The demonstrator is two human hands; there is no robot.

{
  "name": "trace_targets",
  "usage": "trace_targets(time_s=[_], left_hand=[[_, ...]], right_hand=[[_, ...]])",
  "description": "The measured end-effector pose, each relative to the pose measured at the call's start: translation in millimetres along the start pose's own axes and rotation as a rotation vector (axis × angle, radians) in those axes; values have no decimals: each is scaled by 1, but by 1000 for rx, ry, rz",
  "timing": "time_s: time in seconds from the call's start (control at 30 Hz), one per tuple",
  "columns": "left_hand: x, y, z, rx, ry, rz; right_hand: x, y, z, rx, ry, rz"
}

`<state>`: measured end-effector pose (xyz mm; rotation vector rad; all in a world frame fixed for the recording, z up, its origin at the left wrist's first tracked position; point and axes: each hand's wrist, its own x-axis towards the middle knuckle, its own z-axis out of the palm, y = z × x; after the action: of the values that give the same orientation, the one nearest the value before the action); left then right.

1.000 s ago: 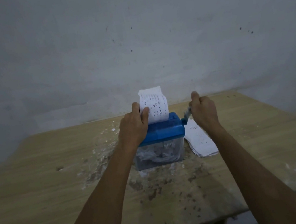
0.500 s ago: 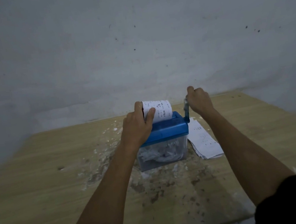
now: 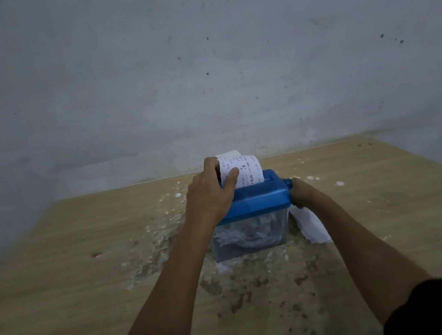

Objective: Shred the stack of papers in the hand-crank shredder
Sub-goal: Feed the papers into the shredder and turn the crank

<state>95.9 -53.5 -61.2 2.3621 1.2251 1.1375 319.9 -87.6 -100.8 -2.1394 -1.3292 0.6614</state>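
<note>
Two arms reaching out over one table; right hand curled low round the crank beside one shredder, left hand pinching one sheet standing in the slot. Best cranked steadily, sheet kept straight. One stack beside the bin, sheets uncountable

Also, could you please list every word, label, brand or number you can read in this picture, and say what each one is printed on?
Sheet held by the left hand in the shredder slot: rows of dark print, too small and blurred to read.
Stack of papers beside the shredder: no print legible.
Shredder: no label or brand visible.
No text can be quoted.
</note>
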Motion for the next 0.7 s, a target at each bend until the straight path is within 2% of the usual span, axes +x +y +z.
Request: trace_targets(time_s=[0.27, 0.37, 0.47, 0.57, 0.7], left_hand=[[2, 2, 5, 113, 32, -49], [2, 3, 5, 135, 36, -57], [2, 4, 6, 149, 41, -63], [2, 4, 5, 153, 52, -41], [1, 3, 5, 155, 37, -9]], right_hand=[[-40, 36, 15, -180, 160, -169], [-57, 42, 15, -156, 202, -99], [-69, 47, 18, -278, 276, -270], [-79, 48, 20, -104, 319, -283], [-91, 36, 20, 414, 372, -207]])
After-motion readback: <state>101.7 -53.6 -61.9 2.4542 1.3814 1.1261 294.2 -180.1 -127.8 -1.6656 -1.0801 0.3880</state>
